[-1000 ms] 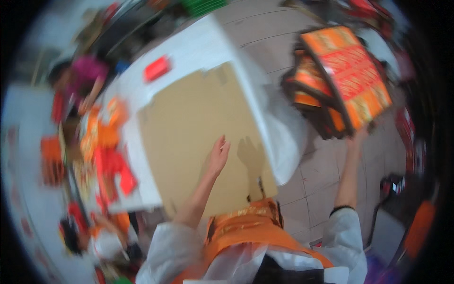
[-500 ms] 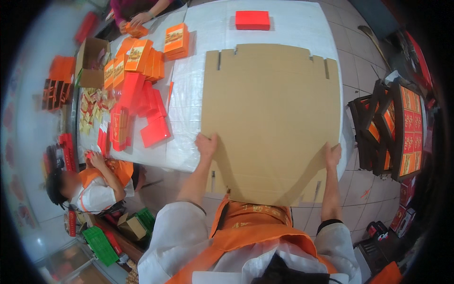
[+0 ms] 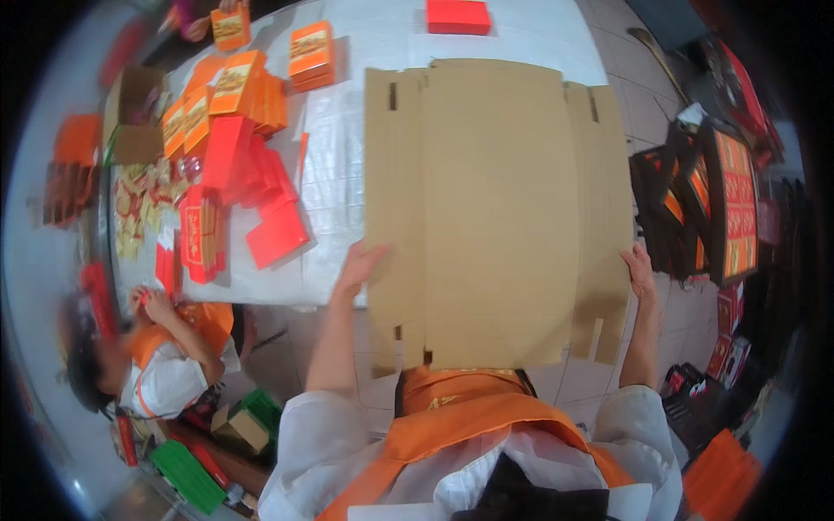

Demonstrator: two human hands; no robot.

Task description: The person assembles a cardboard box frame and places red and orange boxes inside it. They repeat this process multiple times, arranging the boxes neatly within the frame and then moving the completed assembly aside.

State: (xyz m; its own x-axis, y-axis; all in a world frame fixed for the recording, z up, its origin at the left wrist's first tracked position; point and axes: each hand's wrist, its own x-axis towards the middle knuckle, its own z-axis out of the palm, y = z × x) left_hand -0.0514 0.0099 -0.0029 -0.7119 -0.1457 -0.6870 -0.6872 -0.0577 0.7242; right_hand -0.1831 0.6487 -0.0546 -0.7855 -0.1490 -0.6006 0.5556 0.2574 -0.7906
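A large brown cardboard sheet (image 3: pixel 495 217), flat and slotted near its corners, reaches from the table to just in front of my orange apron. Creases run along its length, and both side panels angle away from the middle panel. My left hand (image 3: pixel 361 267) grips the sheet's left edge, thumb on top and the other fingers partly hidden. At the opposite edge, my right hand (image 3: pixel 641 267) holds the right side panel, its fingers curled against the board. A red box (image 3: pixel 458 16) lies beyond the sheet's far edge.
On the white-covered table (image 3: pixel 334 187), orange boxes (image 3: pixel 311 54), red boxes (image 3: pixel 278 234) and small wrapped packets (image 3: pixel 139 195) lie to the left. A co-worker (image 3: pixel 174 347) sits at left; another person's hand (image 3: pixel 230 7) holds an orange box. Dark trays (image 3: pixel 695 200) stand at right.
The cardboard's side panels have bent along the creases, where the sheet lay flat before. My hands have moved apart with its edges. The far person's orange box now stands upright.
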